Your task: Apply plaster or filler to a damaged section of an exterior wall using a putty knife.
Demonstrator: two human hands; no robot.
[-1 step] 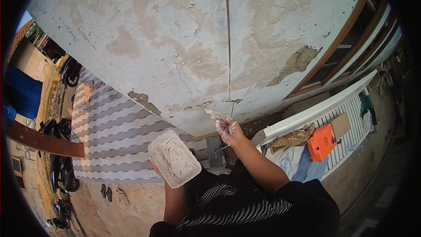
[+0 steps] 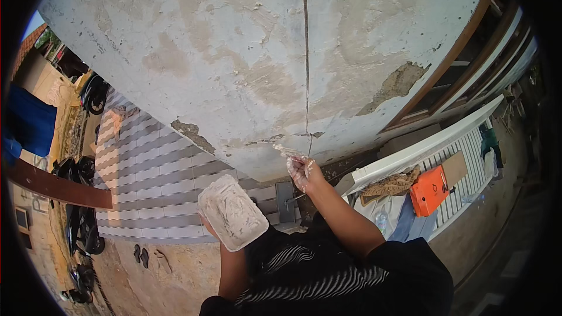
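Right hand (image 2: 301, 174), paste-smeared, is pinching a slim, whitish, paste-coated tool (image 2: 285, 150) toward eleven o'clock. At its eight o'clock, left hand (image 2: 208, 226) is supporting a white rectangular paste tub (image 2: 232, 213); finger spread hidden, cannot tell. Both are staying practically unmoved since the earlier frame.

White, patchily plastered wall (image 2: 252, 41): soft, even daylight before you
Grey-and-white striped tile floor (image 2: 167, 161): warm glow along your left edge
Fisheye rim: black corners, bent lines, your lower right dim
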